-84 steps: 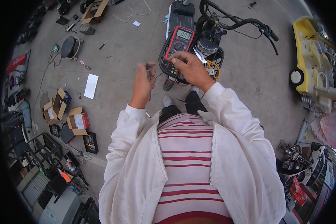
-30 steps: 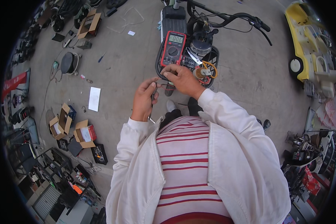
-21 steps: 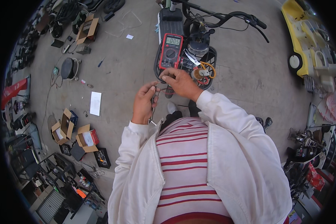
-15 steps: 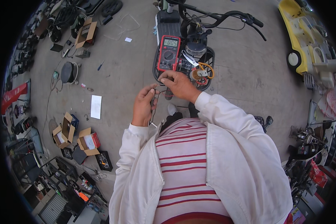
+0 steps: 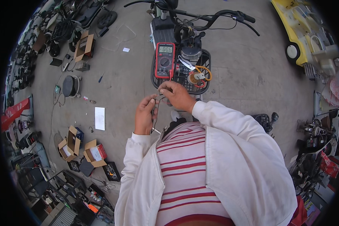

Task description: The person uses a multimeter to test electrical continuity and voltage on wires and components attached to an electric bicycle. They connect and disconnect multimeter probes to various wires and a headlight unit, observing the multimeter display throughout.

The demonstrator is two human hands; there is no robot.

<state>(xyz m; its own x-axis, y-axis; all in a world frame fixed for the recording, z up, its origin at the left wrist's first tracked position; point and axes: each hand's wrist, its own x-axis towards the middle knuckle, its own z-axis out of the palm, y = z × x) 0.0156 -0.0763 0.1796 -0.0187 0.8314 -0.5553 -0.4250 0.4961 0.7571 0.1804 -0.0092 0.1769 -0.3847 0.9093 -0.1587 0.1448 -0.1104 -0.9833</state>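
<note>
My left hand [image 5: 145, 115] is closed, with a dark thin wire [image 5: 154, 122] pinched in its fingertips and hanging down along the palm. Just to its right and slightly farther, my right hand [image 5: 177, 96] pinches with thumb and forefinger near the wire's upper end; what lies between those fingertips is too small to make out. Beyond both hands, a red and dark grey multimeter [image 5: 165, 62] lies on the black basket [image 5: 153, 80], its display lit. A red test lead plug [image 5: 171, 72] sits at its lower right. Beside it rest orange-handled cutters [image 5: 187, 63] and a copper-coloured coil [image 5: 193, 78].
The basket belongs to an electric scooter with black handlebars [image 5: 199, 18]. On the floor at left lie a white sheet [image 5: 100, 118], a screwdriver [image 5: 101, 77], a round black stool [image 5: 68, 86] and open cardboard boxes [image 5: 71, 143]. A yellow toy car [image 5: 290, 34] stands at far right.
The view has shifted, so the basket and hands sit lower in the picture. Both hands keep their pinch close together. The multimeter's display reading has changed slightly.
</note>
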